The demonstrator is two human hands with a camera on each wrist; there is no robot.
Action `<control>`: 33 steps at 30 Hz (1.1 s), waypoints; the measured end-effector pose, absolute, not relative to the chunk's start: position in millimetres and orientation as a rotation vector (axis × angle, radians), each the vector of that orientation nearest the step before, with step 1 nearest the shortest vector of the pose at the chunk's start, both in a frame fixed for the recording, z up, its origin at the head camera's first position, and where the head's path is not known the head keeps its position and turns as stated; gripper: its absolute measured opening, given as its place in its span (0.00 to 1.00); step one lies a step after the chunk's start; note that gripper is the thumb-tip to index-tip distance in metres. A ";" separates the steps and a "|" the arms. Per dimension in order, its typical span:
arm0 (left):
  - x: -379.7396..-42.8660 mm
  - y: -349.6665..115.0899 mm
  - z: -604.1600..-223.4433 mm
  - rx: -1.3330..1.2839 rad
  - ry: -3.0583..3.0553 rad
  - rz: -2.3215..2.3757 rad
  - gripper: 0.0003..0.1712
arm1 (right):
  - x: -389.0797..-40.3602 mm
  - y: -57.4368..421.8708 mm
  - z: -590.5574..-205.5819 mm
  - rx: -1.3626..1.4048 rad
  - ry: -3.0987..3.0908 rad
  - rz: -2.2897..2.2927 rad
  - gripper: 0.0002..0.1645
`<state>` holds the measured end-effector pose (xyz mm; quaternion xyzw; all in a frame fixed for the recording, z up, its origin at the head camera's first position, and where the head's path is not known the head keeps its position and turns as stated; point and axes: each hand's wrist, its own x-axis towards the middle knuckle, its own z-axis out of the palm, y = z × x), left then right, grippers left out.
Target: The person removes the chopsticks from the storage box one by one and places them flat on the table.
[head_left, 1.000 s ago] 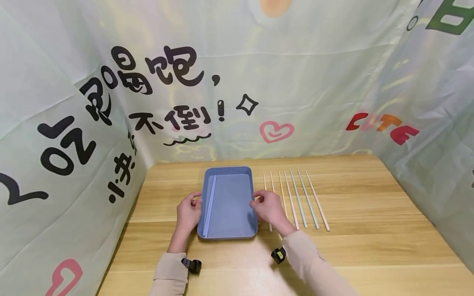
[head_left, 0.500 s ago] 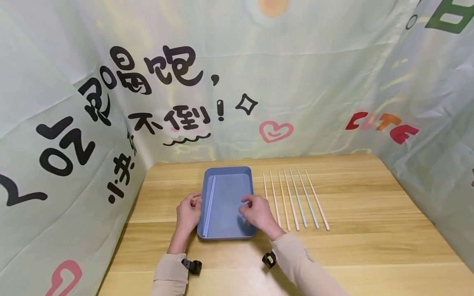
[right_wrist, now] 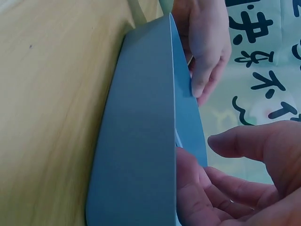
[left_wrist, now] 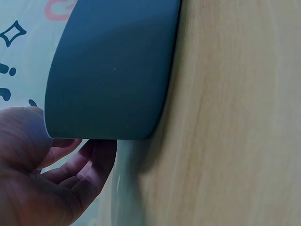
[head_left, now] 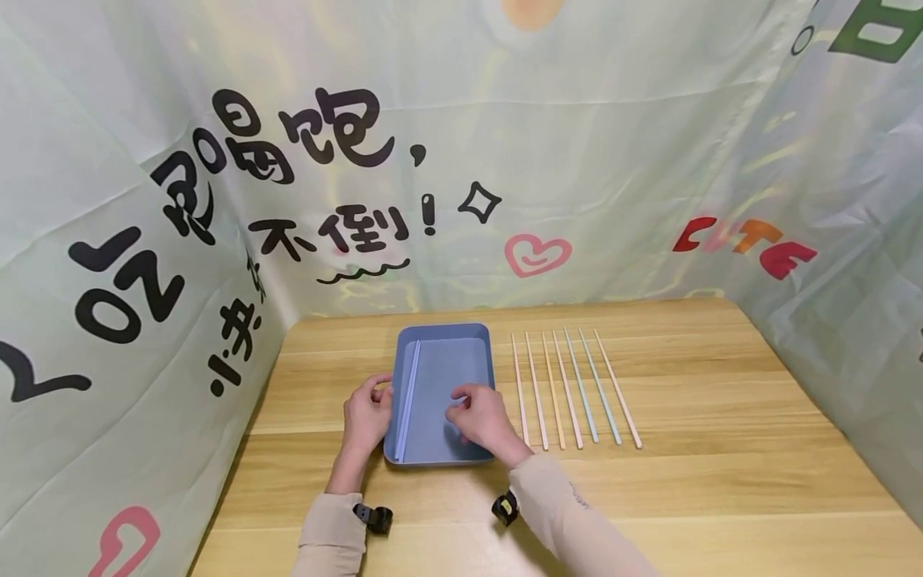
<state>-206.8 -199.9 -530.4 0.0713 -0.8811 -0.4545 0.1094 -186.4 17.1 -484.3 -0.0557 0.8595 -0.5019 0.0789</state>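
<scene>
A blue rectangular tray [head_left: 440, 385] lies on the table, with two lavender chopsticks [head_left: 408, 401] along its left side. My left hand [head_left: 368, 413] holds the tray's left wall, its thumb at the rim and its fingers on the outer side. In the right wrist view, that left hand's thumb [right_wrist: 201, 82] laps over the far rim. Above the right part of the tray is my right hand [head_left: 481, 417], fingers loosely bent and thumb apart from them. No object shows between those fingers [right_wrist: 188, 183]; the near tray wall [right_wrist: 136, 127] partly hides them.
Several chopsticks, among them an orange one [head_left: 554, 393], a light blue one [head_left: 600, 389] and a pink one [head_left: 618, 391], lie side by side on the wooden table [head_left: 721, 465] right of the tray. A printed cloth [head_left: 613, 160] surrounds the back and sides.
My right hand has moved left from the tray's right rim to over the tray's inside. The left hand, tray and lavender chopsticks stay in place.
</scene>
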 end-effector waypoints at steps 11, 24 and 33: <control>-206.8 -199.9 -530.9 0.218 -2.592 -1.330 0.16 | -183.7 -6.4 -491.5 -0.183 2.499 -1.507 0.25; -207.2 -199.3 -531.2 0.209 -2.575 -1.315 0.15 | -182.7 -21.2 -502.6 -0.212 2.644 -1.405 0.19; -207.4 -199.3 -532.1 0.203 -2.582 -1.302 0.15 | -183.7 -30.1 -508.6 -0.148 2.568 -1.469 0.23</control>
